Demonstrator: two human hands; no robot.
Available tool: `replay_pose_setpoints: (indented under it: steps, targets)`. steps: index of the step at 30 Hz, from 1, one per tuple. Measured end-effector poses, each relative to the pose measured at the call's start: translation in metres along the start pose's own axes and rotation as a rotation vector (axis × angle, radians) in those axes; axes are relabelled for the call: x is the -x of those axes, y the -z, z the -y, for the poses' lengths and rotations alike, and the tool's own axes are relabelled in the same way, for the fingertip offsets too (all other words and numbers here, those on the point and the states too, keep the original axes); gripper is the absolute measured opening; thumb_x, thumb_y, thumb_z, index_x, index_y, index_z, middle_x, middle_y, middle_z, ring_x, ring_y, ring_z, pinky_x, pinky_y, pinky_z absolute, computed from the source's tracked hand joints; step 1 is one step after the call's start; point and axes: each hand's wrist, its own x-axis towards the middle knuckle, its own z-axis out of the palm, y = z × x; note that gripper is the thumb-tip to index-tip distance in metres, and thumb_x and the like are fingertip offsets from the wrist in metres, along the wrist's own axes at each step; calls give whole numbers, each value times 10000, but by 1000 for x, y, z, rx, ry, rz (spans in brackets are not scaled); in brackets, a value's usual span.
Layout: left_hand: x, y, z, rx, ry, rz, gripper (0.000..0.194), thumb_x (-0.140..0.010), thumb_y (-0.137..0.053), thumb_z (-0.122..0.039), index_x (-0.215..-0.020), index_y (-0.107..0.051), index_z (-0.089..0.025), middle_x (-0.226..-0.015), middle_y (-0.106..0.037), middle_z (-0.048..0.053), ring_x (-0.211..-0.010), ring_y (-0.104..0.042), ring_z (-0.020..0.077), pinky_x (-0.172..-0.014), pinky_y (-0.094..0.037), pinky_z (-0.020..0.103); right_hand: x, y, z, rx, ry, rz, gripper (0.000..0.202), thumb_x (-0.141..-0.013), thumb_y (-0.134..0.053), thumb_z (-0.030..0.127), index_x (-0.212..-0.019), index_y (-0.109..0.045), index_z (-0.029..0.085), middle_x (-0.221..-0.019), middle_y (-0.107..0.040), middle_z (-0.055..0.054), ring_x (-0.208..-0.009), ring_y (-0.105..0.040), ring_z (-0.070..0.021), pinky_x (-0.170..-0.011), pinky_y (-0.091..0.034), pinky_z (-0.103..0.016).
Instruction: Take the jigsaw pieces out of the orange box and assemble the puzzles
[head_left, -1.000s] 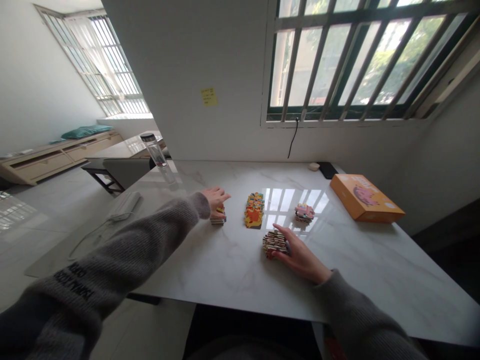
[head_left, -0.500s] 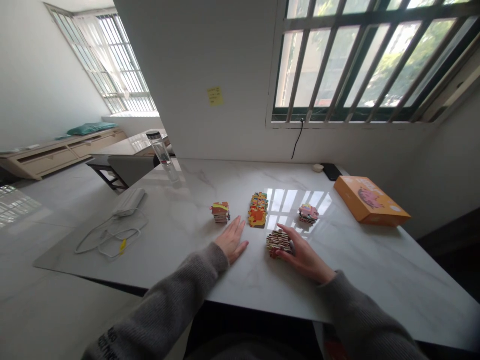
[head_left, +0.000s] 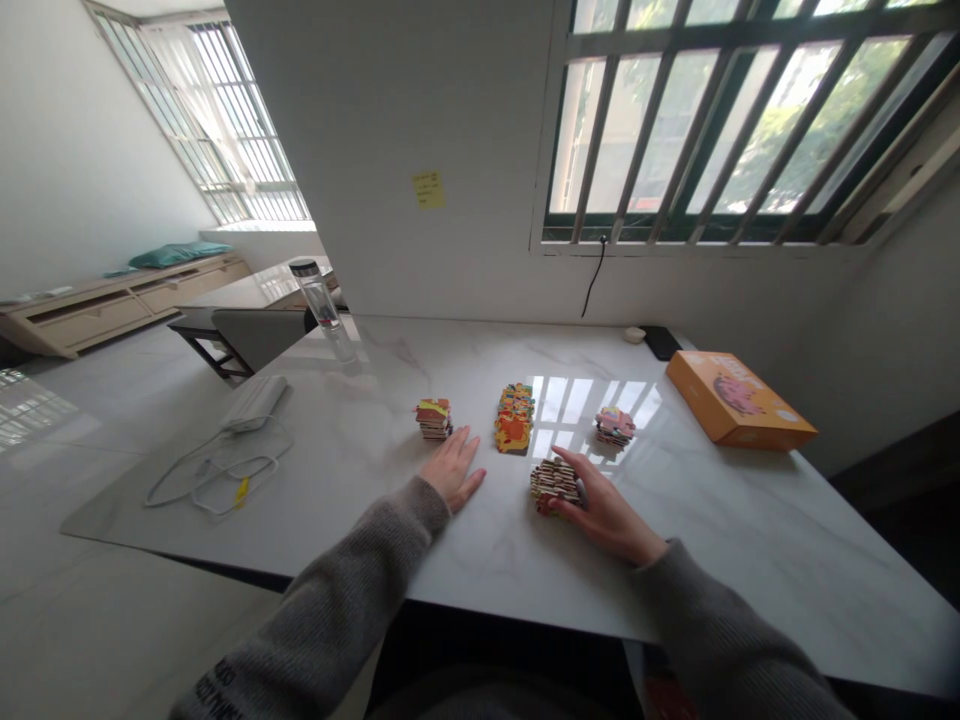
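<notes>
On the white marbled table, my right hand (head_left: 604, 510) curls its thumb and fingers round the side of a stack of puzzle pieces (head_left: 553, 485) lying on edge. My left hand (head_left: 453, 468) rests flat with fingers spread, holding nothing. Just beyond its fingertips is a small upright stack of pieces (head_left: 433, 418) with a brown and green top. Between the hands and further back lies an overlapping row of colourful pieces (head_left: 514, 418), orange at the near end. A short stack with a pink top (head_left: 615, 426) stands behind my right hand.
An orange box (head_left: 739, 400) lies at the right, with a black phone (head_left: 662, 343) and a small white object (head_left: 634, 335) behind it. A clear bottle (head_left: 316, 295) stands at the back left. A white device (head_left: 253, 403) and its looped cable (head_left: 225, 480) lie at the left.
My left hand has shifted slightly left and away from me, and the small stack near its fingertips has moved a little left. My right hand keeps its grip.
</notes>
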Motion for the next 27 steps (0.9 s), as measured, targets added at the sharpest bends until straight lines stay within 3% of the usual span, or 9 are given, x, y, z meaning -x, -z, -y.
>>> replay_pose_setpoints:
  steps: [3,7,10,13,17,21,24,27]
  targets:
    - [0,7,-17,118,-99,-44,548,-905,-536,-383,-1382,-466,-122,-1438,-471,205,-1363,-434,330,-1163,-348,522,-6,-5,1,-33,8,-9,664,-877,-658,347,-1472,-370,277,-1332,-553,-112,-1242,-557,-298,-1063,-469,-487]
    - [-5,5,-49,385,-307,21,779,-841,-667,-437,-1489,-320,-177,-1432,-497,162,-1314,-491,304,-1119,-411,464,-17,-12,1,-108,15,18,695,-862,-676,350,-1476,-358,272,-1369,-547,-108,-1260,-547,-283,-1086,-443,-471]
    - [-14,-2,-64,423,-290,50,850,-804,-719,-411,-1503,-296,-176,-1434,-505,173,-1305,-500,332,-1102,-403,493,-25,-15,0,-124,-22,36,722,-853,-680,340,-1487,-343,258,-1383,-553,-116,-1257,-549,-283,-1087,-431,-478]
    - [-24,-8,-66,465,-208,31,846,-793,-713,-342,-1505,-292,-169,-1428,-514,171,-1298,-506,327,-1102,-394,492,-32,-14,0,-74,-43,36,707,-853,-674,357,-1479,-365,240,-1383,-557,-131,-1254,-536,-303,-1090,-407,-512]
    - [-27,-6,-61,505,-132,74,895,-730,-764,-368,-1493,-326,-208,-1408,-542,134,-1257,-527,332,-1091,-393,501,-33,-10,2,-62,-31,80,637,-881,-644,384,-1452,-411,227,-1323,-600,-125,-1181,-568,-296,-1051,-428,-504]
    - [-21,-3,-56,444,-129,93,851,-736,-755,-406,-1474,-368,-230,-1367,-569,115,-1202,-536,342,-1065,-388,522,-29,-11,7,-38,-47,90,551,-898,-629,374,-1403,-467,224,-1261,-635,-113,-1112,-588,-282,-1027,-434,-508]
    - [-18,-4,-54,422,-159,66,950,-727,-762,-430,-1521,-280,-229,-1397,-525,132,-1234,-501,354,-1067,-376,532,-28,-16,10,46,-93,57,529,-901,-616,371,-1378,-489,180,-1192,-643,-135,-1109,-562,-301,-1017,-433,-531]
    - [-19,-7,-53,436,-214,81,1002,-708,-784,-424,-1537,-251,-245,-1377,-512,128,-1243,-493,346,-1074,-380,519,-27,-19,10,85,-43,30,529,-907,-607,356,-1391,-478,186,-1183,-618,-134,-1119,-535,-302,-1025,-433,-536]
